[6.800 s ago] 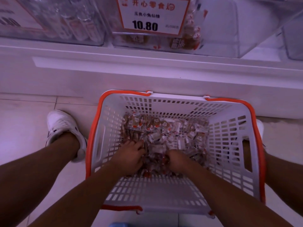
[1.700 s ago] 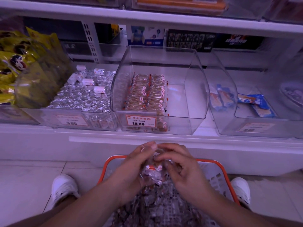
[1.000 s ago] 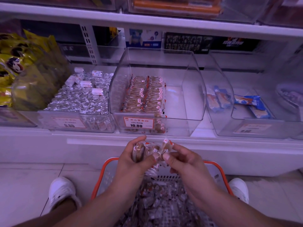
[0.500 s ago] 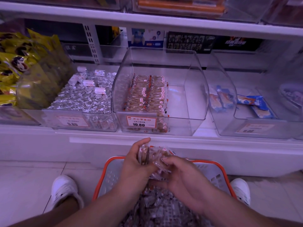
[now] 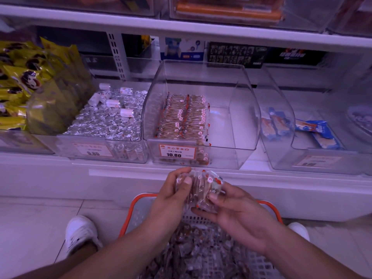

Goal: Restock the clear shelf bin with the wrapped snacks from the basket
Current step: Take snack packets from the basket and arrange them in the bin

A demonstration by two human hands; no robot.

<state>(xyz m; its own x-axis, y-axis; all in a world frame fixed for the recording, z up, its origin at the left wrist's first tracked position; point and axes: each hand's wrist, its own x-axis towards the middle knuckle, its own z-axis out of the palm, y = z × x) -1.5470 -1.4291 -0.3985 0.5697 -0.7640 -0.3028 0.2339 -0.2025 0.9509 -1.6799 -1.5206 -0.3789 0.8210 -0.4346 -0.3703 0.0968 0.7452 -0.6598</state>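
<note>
A stack of clear-wrapped brown snacks (image 5: 201,188) is held upright between both hands, just above the white basket with the orange rim (image 5: 132,210). My left hand (image 5: 171,196) grips the stack's left side, thumb on its front. My right hand (image 5: 235,210) pinches the right side from below. Several more wrapped snacks (image 5: 201,254) lie in the basket. The clear shelf bin (image 5: 231,125) with the 10.80 price label stands straight ahead on the lowest shelf. Two neat rows of the same snacks (image 5: 183,117) fill its left half; its right half is bare.
Left of the bin is a bin of silver-foil sweets (image 5: 108,119), then yellow snack bags (image 5: 22,85). To the right stands a bin with blue-wrapped bars (image 5: 310,129). An upper shelf edge (image 5: 181,29) overhangs. My white shoes (image 5: 80,234) flank the basket on the tiled floor.
Both hands left the basket with a handful of snacks and have squared it into an upright stack. Since half a second ago the stack rose slightly and the right hand shifted to its right side.
</note>
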